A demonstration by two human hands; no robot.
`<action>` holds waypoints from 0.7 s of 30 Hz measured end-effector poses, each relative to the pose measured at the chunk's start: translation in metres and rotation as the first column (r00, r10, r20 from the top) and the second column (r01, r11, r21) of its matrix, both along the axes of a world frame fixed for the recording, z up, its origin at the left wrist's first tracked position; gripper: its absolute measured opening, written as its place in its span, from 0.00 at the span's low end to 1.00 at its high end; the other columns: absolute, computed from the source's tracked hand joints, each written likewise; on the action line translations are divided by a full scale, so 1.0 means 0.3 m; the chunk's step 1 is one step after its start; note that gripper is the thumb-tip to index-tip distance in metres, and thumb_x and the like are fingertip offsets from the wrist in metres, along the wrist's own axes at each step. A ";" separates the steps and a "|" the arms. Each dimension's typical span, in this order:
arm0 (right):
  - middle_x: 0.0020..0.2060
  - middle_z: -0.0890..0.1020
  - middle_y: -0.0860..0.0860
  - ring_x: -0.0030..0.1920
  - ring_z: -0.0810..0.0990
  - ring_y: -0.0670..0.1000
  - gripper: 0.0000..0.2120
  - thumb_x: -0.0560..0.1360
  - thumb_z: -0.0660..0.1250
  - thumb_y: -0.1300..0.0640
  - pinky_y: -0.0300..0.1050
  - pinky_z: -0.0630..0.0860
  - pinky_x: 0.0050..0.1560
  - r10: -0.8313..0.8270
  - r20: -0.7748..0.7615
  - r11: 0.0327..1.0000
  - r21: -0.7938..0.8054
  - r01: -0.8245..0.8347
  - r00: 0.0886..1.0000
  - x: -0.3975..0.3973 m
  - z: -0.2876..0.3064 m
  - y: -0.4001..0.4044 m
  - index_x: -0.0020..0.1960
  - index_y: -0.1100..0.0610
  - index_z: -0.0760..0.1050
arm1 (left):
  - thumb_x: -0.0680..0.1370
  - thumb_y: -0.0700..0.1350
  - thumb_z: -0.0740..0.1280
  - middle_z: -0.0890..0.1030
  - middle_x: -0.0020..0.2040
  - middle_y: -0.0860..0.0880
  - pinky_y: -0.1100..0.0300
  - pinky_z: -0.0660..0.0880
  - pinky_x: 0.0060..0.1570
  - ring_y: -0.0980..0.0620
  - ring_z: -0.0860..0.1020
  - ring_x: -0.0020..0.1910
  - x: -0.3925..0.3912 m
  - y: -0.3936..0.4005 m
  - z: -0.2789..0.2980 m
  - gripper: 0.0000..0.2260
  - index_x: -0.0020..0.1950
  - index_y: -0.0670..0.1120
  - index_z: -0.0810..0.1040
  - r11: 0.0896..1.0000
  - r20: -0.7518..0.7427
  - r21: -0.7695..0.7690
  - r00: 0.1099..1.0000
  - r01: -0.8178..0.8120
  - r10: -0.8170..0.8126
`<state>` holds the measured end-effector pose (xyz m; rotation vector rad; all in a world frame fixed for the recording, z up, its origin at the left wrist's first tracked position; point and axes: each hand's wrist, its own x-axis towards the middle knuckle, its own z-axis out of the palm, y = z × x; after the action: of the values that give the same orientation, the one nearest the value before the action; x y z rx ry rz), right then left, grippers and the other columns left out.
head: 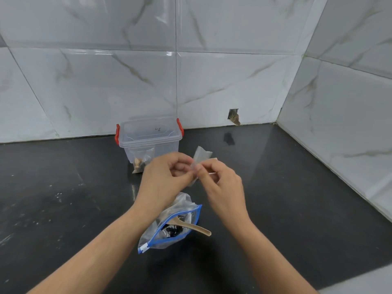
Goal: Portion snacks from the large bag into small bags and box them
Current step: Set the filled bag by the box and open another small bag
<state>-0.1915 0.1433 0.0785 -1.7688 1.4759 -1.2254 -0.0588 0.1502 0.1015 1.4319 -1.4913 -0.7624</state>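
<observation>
Marbled white tiles back a dark bench (63, 187) that runs into a corner, and all my work sits in the middle of it. Between my hands I hold a small clear bag (200, 158), raised above the bench, its upper part standing up behind my fingers; it looks empty, though the film is blurred. My left hand (167, 177) pinches one side of it, fingers curled in, and my right hand (220, 179) pinches the other side just beside it, so both are clenched on the same thin film with almost no gap between the fingertips. I judge I am working the mouth apart to fill it.

Just below lies the large bag (171, 225) with its blue zip strip, mouth open, a wooden spoon (193, 227) lying in it with the handle poking out. Behind stands a clear box (149, 139) with red clips, lid on, with one filled small bag (141, 162) visible at its front.

The risk here: the slippery film may slide from my pinch, or tear if I pull unevenly. A dropping wrist could also knock the spoon and spill snacks.
</observation>
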 end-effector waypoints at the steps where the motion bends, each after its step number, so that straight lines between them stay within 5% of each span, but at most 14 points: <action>1: 0.39 0.83 0.42 0.39 0.80 0.39 0.08 0.77 0.64 0.49 0.37 0.77 0.41 0.026 0.022 0.999 0.022 -0.026 0.999 0.001 -0.002 -0.003 0.50 0.50 0.79 | 0.72 0.40 0.72 0.85 0.41 0.54 0.60 0.80 0.48 0.59 0.83 0.41 -0.008 0.011 0.001 0.11 0.48 0.56 0.81 0.997 -0.009 0.020 0.997 0.072 -0.072; 4: 0.41 0.83 0.42 0.43 0.80 0.39 0.09 0.78 0.64 0.52 0.36 0.78 0.44 0.062 0.016 0.997 0.040 -0.063 0.998 -0.009 0.006 -0.013 0.54 0.50 0.80 | 0.74 0.38 0.69 0.85 0.45 0.54 0.60 0.79 0.50 0.60 0.83 0.46 -0.005 0.015 0.000 0.13 0.55 0.52 0.81 0.992 -0.081 0.048 0.990 0.118 -0.114; 7: 0.44 0.84 0.42 0.45 0.80 0.40 0.11 0.79 0.63 0.56 0.36 0.77 0.47 0.122 -0.076 0.992 0.034 -0.119 0.990 -0.017 0.022 -0.010 0.56 0.48 0.81 | 0.75 0.43 0.69 0.86 0.42 0.50 0.56 0.81 0.44 0.56 0.84 0.44 0.017 0.003 -0.003 0.06 0.52 0.50 0.82 0.996 -0.167 0.067 0.985 0.063 -0.051; 14: 0.47 0.85 0.44 0.47 0.81 0.42 0.11 0.78 0.63 0.55 0.39 0.78 0.50 0.166 -0.195 0.986 0.040 -0.161 0.967 -0.005 0.042 -0.003 0.58 0.48 0.80 | 0.74 0.46 0.71 0.85 0.35 0.51 0.51 0.81 0.42 0.55 0.84 0.38 0.033 -0.022 -0.008 0.00 0.44 0.51 0.81 1.000 -0.071 0.013 0.997 -0.021 0.022; 21: 0.31 0.80 0.45 0.30 0.73 0.42 0.11 0.78 0.62 0.55 0.35 0.69 0.31 0.175 -0.214 0.984 0.081 -0.161 0.961 -0.010 0.057 -0.019 0.48 0.48 0.83 | 0.76 0.46 0.68 0.84 0.36 0.54 0.57 0.81 0.44 0.61 0.82 0.38 0.029 -0.019 -0.009 0.03 0.44 0.52 0.82 0.999 0.076 -0.022 0.997 -0.027 0.028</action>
<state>-0.1944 0.1377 0.0955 -1.9936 1.4315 -0.9120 -0.0502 0.1445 0.0988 1.4773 -1.5300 -0.6797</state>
